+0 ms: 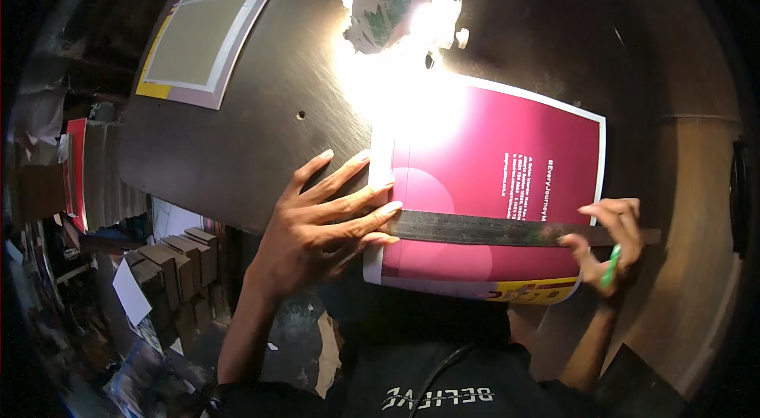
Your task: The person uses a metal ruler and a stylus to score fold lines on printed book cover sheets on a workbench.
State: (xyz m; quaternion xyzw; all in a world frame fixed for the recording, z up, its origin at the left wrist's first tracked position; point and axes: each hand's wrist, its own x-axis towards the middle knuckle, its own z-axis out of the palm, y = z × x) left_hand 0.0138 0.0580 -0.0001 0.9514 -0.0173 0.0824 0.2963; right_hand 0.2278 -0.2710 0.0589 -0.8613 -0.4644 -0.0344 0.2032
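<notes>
A magenta printed sheet (pixel 554 141) with white margins and a yellow corner lies on the dark table, and a dark metal ruler (pixel 475 229) crosses its lower part from side to side. My left hand (pixel 309 232) is spread out flat, its fingertips resting on the sheet's left margin and by the ruler's left end. At the ruler's right part, my right hand (pixel 613 240) has its thumb and a finger on either side of the ruler. A slim green tool (pixel 610 266) is tucked in that hand; its tip is hidden, so I cannot tell its kind.
A bright lamp (pixel 419 54) hangs over the sheet's upper left and washes it out. Another board with pasted-down cover paper (pixel 202 38) lies at the table's far left. Stacks of books (pixel 111 172) stand left of the dark table (pixel 237 141).
</notes>
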